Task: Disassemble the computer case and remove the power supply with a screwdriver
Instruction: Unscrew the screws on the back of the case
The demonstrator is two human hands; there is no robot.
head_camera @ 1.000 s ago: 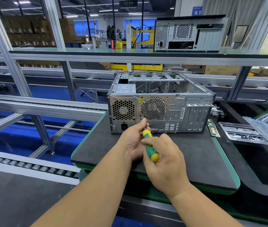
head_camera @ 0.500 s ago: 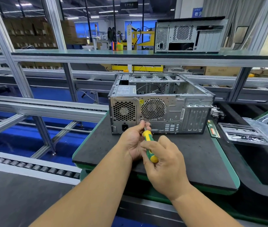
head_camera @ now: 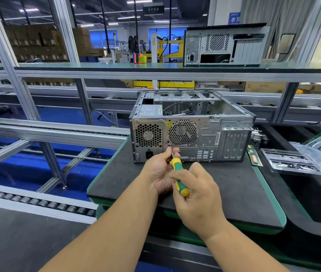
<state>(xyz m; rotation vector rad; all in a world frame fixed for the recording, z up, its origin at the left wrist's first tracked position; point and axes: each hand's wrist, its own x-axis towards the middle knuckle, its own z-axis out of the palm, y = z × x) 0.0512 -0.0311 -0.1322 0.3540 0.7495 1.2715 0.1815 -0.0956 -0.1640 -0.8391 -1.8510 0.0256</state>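
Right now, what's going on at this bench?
A person is unscrewing the power supply at the back of an open computer case on the black mat. The right hand grips the green-and-yellow screwdriver, tip at the rear panel beside the supply's grille. The left hand pinches the shaft near the tip. The supply is still in the case.

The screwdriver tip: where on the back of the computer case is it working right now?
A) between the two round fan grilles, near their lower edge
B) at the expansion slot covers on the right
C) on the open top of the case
A: the screwdriver shaft meets the computer case rear panel between the two fan grilles.
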